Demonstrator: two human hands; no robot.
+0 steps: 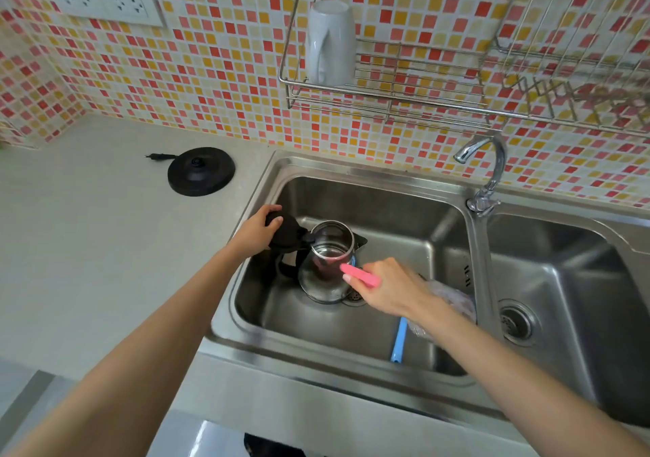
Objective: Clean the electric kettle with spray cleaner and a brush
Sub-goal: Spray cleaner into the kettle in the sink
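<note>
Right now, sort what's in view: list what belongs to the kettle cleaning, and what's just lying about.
In use: kettle, in the sink; lid, held back by the left hand; pink brush, gripped by the right hand.
Lying about: kettle base on the counter; white mug in the rack; blue-handled tool in the sink.

We saw a white mug [330, 43] standing upside down in a wire rack [387, 104] on the wall [211, 69]. The wall had little red, yellow and pink tiles. White sockets [102, 0] sat high on the left. A shiny tap [483, 203] stood between the two bowls of the sink [351, 171]. The grey table [88, 245] lay beside the sink.
</note>
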